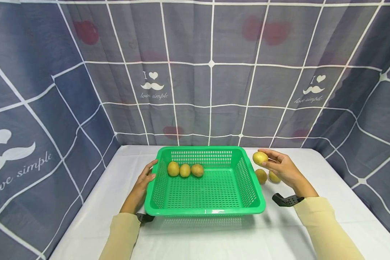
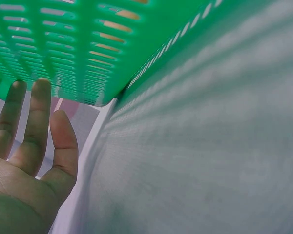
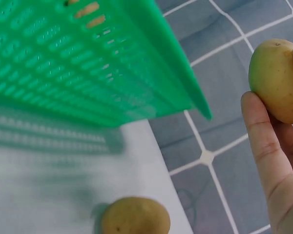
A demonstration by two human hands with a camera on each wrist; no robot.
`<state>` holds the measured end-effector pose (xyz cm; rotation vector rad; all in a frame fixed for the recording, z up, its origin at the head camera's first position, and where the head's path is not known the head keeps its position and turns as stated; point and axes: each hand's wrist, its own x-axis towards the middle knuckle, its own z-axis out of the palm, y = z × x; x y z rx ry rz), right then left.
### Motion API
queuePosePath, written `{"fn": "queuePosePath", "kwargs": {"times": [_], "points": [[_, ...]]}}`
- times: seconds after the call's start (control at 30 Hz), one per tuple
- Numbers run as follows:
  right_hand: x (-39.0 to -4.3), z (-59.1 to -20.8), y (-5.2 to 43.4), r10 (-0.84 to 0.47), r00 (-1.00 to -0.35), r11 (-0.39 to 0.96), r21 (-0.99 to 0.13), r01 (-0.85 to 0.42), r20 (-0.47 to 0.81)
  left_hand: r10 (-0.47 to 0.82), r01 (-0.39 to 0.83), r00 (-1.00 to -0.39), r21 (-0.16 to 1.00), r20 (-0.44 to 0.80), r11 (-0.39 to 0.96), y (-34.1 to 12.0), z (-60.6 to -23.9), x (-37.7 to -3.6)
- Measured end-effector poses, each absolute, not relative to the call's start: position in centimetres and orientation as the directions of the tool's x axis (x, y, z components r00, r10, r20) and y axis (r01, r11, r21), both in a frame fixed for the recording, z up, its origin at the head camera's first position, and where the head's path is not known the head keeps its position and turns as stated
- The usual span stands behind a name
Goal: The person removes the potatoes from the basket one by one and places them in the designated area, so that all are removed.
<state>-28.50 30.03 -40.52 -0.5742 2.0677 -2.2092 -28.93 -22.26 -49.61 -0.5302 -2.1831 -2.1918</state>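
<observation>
A green plastic basket point(image 1: 204, 211) sits on the white table, with three yellow-brown potatoes point(image 1: 185, 170) in a row inside near its back left. My left hand point(image 1: 144, 180) is at the basket's left side; its fairly straight fingers point(image 2: 39, 107) touch the rim and outer wall. Right of the basket, my right hand point(image 1: 281, 167) pinches a potato point(image 1: 260, 157) between thumb and fingers, raised above the table. In the right wrist view that potato point(image 3: 276, 80) looks smooth and pale yellow. Below the hand, two more potatoes lie on the table, one browner point(image 1: 261, 176) and one yellower point(image 1: 274, 176).
The white tabletop point(image 1: 94, 216) extends around the basket. Grey-blue checked cloth point(image 1: 195, 86) with white lines hangs behind the table and along both sides. Each wrist wears a black strap point(image 1: 287, 200).
</observation>
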Motion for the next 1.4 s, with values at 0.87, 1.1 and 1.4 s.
{"fn": "queuePosePath", "kwargs": {"times": [0.87, 1.1, 1.4], "points": [[-27.9, -44.6, 35.2, -0.214, -0.934, -0.156, -0.954, -0.257, 0.286, 0.228, 0.239, -0.944, 0.971, 0.237, -0.019, -22.2, -49.6, -28.8], [-28.3, -45.3, 36.3, -0.181, -0.939, -0.153, -0.951, -0.268, 0.293, 0.213, 0.238, -0.948, 0.971, 0.237, -0.022, -22.2, -49.7, -28.8], [-28.3, -45.6, 37.6, -0.107, -0.971, -0.105, -0.974, -0.202, 0.213, 0.232, 0.262, -0.938, 0.965, 0.258, -0.011, -22.3, -49.5, -28.9]]}}
